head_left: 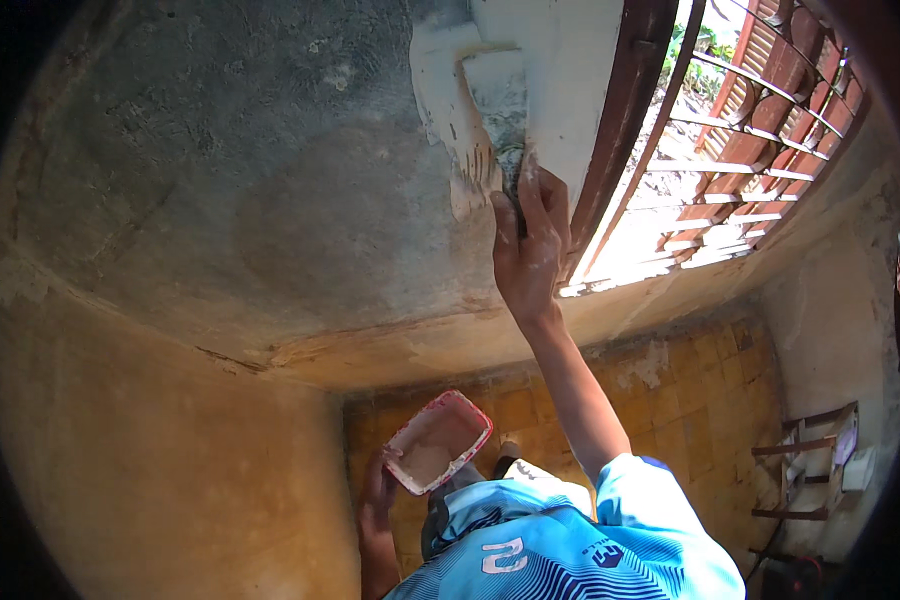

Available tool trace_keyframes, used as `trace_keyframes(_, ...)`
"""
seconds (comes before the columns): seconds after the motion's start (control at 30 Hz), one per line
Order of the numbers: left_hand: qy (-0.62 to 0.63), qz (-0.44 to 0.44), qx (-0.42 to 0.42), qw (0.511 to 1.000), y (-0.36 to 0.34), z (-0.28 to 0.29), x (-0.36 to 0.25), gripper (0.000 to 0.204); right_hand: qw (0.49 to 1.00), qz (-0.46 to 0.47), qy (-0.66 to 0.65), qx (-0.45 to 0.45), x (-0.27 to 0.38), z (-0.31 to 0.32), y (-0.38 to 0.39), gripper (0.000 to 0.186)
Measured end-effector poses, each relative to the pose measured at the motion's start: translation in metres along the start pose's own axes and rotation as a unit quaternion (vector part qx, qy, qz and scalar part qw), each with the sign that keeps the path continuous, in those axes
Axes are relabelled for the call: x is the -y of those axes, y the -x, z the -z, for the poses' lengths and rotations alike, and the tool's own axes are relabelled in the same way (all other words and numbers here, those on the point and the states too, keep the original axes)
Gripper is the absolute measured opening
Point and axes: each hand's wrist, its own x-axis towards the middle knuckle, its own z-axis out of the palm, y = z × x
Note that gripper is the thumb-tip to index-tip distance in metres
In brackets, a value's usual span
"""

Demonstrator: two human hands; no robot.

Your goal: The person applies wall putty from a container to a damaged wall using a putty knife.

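My right hand (532, 230) is raised to the wall, fingers closed on the handle of a putty knife (495, 95) whose broad, smeared blade lies against a patch of wet white filler (438, 70) beside the window frame. Below, my left hand (378, 485) grips a red-rimmed plastic tub (435, 445) that holds pale filler. Its fingers are partly hidden by the tub.
A barred window (720, 170) with a brown wooden frame fills the upper right. Bare grey and stained plaster walls (170, 180) surround me. On the yellow tiled floor (690, 380) at the lower right, a small wooden stand (800, 460) is beside a white container (858, 470).
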Motion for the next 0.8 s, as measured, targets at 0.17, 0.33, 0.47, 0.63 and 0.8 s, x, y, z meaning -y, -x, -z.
trace_keyframes(0.17,0.058,-0.019,0.029,0.998,0.002,-0.007,0.000,0.016,0.998,-0.056,0.019,0.023,-0.052,-0.019,0.084,0.028)
trace_keyframes(0.33,0.021,0.013,-0.027,0.999,0.003,-0.004,-0.003,0.019,0.996,-0.077,-0.032,0.013,-0.045,-0.017,0.120,0.029)
trace_keyframes(0.47,-0.007,0.001,0.027,1.000,0.009,-0.012,-0.014,0.021,0.999,-0.039,-0.030,-0.018,-0.019,-0.018,0.032,0.031)
trace_keyframes(0.63,-0.001,-0.004,-0.009,1.000,-0.001,0.007,0.005,0.026,0.998,-0.062,0.004,-0.002,-0.048,-0.028,0.052,0.033)
trace_keyframes(0.8,0.026,-0.008,-0.019,0.999,0.002,0.005,0.007,0.038,0.984,-0.150,-0.007,0.095,-0.048,0.007,0.166,0.036)
